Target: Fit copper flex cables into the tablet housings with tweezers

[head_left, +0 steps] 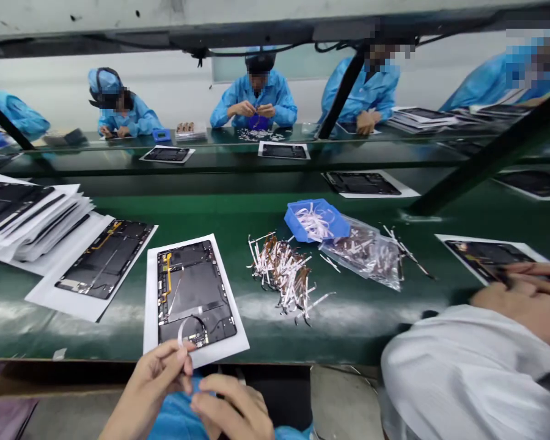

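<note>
My left hand (165, 373) is closed in a pinch on a thin flex cable (181, 330), pale with a dark curved end. The cable arches over the lower edge of a black tablet housing (197, 287), which lies on a white sheet (229, 305) in front of me. Just right of the left hand is my right hand (233, 403), its thumb and fingers curled together; whatever they hold is hidden. A loose pile of white, brown and black flex cables (284, 275) lies right of the housing.
A blue tray (297, 226) of pale strips and a clear plastic bag (371, 253) lie behind the pile. At left stand stacked housings (50, 226) and a single housing (107, 260). A co-worker's grey-white sleeve (467, 366) is close on my right. A green post (481, 162) slants across.
</note>
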Tool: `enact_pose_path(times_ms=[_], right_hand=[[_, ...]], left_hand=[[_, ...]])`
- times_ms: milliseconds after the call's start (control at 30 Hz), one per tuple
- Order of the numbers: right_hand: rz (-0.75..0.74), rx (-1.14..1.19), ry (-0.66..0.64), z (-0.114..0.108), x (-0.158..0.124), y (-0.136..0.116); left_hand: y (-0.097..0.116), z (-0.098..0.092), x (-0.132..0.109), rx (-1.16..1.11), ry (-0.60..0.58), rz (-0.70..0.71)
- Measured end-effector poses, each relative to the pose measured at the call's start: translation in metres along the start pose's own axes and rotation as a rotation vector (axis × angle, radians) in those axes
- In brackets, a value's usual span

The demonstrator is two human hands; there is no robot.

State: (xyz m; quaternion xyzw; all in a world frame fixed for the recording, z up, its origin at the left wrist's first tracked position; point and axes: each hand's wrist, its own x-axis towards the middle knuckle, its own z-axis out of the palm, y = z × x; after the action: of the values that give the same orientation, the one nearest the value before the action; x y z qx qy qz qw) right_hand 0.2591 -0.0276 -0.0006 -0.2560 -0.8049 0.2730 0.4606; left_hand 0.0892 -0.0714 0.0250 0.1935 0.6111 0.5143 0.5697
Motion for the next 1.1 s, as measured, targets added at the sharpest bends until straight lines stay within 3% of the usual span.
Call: enact_pose_path(times_ms=[100, 233, 367, 533, 667, 833, 1033, 1100], right_hand=[[0.059, 0.012, -0.009, -0.002, 0.001, 0.003], [0.009, 0.041, -0.091, 0.007, 0.008, 0.008], [-0.008, -0.013, -0.048, 0.017, 0.01, 0.01], [-0.067, -0.16, -0.028, 0.018, 0.018, 0.002], [-0.145, -0.347, 0.065, 0.018, 0.034, -0.012], [-0.181, -0.541, 0.038, 0.023, 0.047, -0.019], [-0.166, -0.612, 0.09, 0.025, 0.047, -0.01], [-0.196, -0.613, 0.048, 0.02, 0.051, -0.009]], left_hand=[[-0.003, -0.007, 0.0, 0.205, 0.036, 0.143], [-0.009, -0.01, -0.008, 0.44, 0.063, 0.305], [-0.009, -0.014, -0.013, 0.612, 0.115, 0.498], [0.001, -0.025, -0.013, 0.81, 0.061, 0.705], [0.006, -0.028, -0.008, 0.853, 0.072, 0.824], [0.004, -0.032, 0.006, 0.861, 0.068, 0.988], [0.015, -0.024, 0.02, 0.739, -0.081, 1.02], [0.018, -0.021, 0.021, 0.711, -0.091, 0.942]])
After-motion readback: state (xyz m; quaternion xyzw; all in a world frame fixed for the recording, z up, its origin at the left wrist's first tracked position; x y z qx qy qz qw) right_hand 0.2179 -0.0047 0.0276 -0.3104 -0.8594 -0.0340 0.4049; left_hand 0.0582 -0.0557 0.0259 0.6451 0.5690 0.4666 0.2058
